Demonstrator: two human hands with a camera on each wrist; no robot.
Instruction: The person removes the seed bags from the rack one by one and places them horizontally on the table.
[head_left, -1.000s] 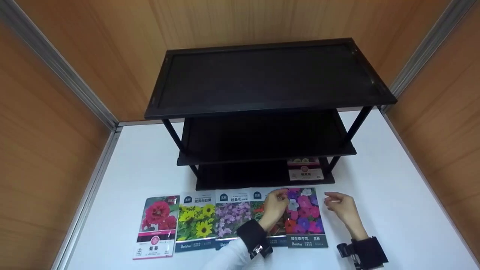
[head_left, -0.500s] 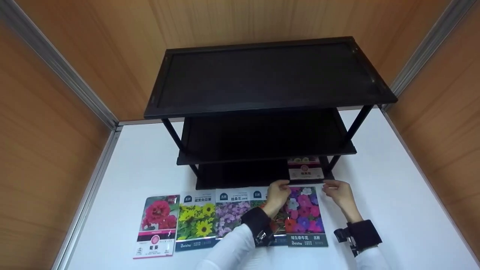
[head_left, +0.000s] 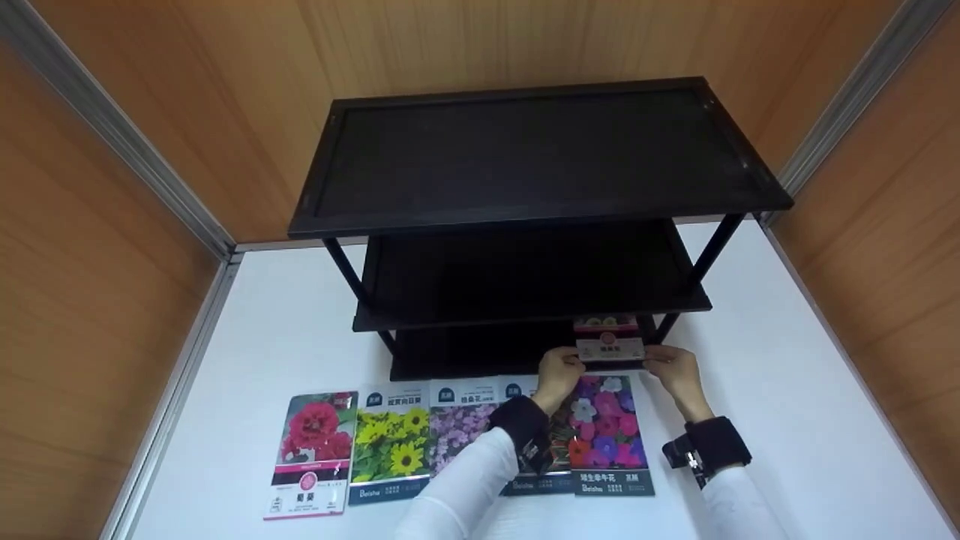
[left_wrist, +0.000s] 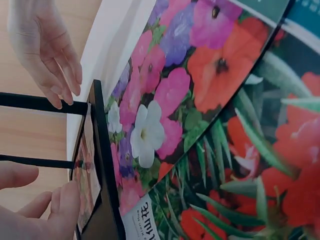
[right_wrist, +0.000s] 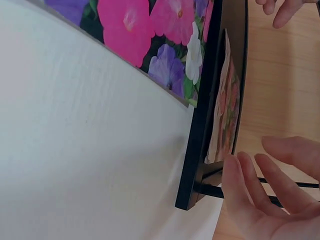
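A seed packet (head_left: 609, 349) with a white lower band lies at the right end of the rack's bottom shelf (head_left: 480, 352). The shelf above hides its upper part. My left hand (head_left: 557, 375) is at its lower left corner, and my right hand (head_left: 675, 373) at its lower right corner. In the right wrist view, the right hand's fingers (right_wrist: 240, 185) lie by the packet's edge, thumb held apart. The left wrist view has the left hand (left_wrist: 47, 210) close to the packet (left_wrist: 86, 172), fingers and thumb likewise apart. Below the shelf lies a petunia seed packet (head_left: 607, 435).
Left of the petunia packet lie red-flower (head_left: 561, 439), purple-flower (head_left: 454, 435), yellow-flower (head_left: 391, 450) and hollyhock (head_left: 311, 454) packets on the white table (head_left: 780, 360). The black rack's middle shelf (head_left: 525, 277) and top shelf (head_left: 525, 157) overhang the bottom one. Wooden panels surround the table.
Both hands have moved up and away from beside the petunia packet to the two lower corners of the packet on the bottom shelf. The packets on the table have stayed put.
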